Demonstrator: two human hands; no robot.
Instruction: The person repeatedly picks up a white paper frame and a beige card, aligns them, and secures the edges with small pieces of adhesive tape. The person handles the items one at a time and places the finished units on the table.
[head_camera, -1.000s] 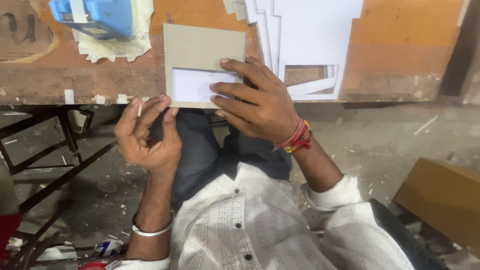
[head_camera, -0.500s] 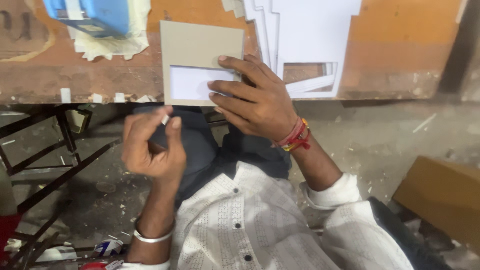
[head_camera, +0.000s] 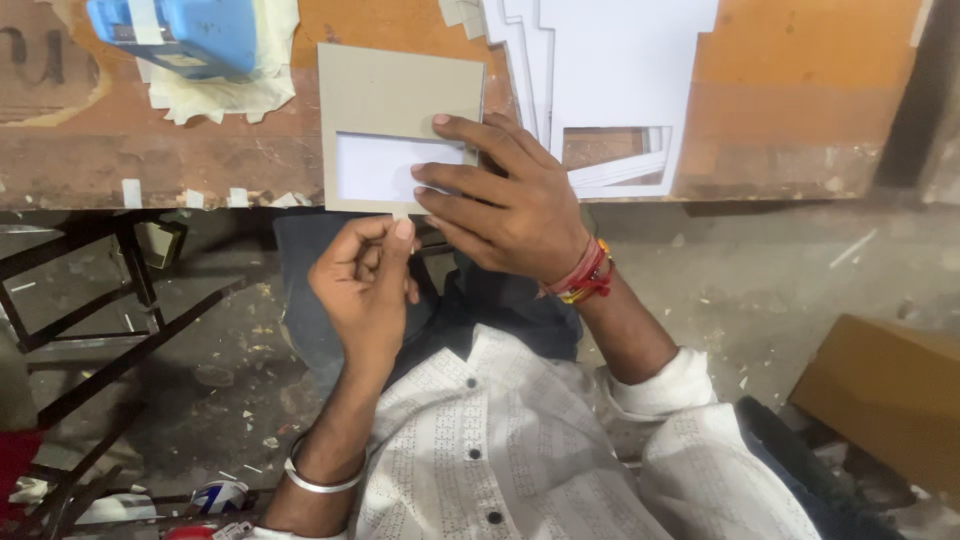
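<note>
Two hands worked: the right hand (head_camera: 515, 205) lay spread, pressing a grey rectangular cardboard sheet (head_camera: 400, 95); below it, the left hand (head_camera: 365, 285) pinched a small white tape strip (head_camera: 400, 214).

We see a grey card (head_camera: 400, 95) with a white panel (head_camera: 385, 168) inside it. Left of the card sits a blue box (head_camera: 180, 35) on cream paper (head_camera: 225, 90); right of the card, white sheets (head_camera: 620, 70) on the orange-brown tabletop (head_camera: 800, 90). Below the card, red and yellow wrist threads (head_camera: 585, 278) and a white patterned shirt (head_camera: 520, 460).
</note>
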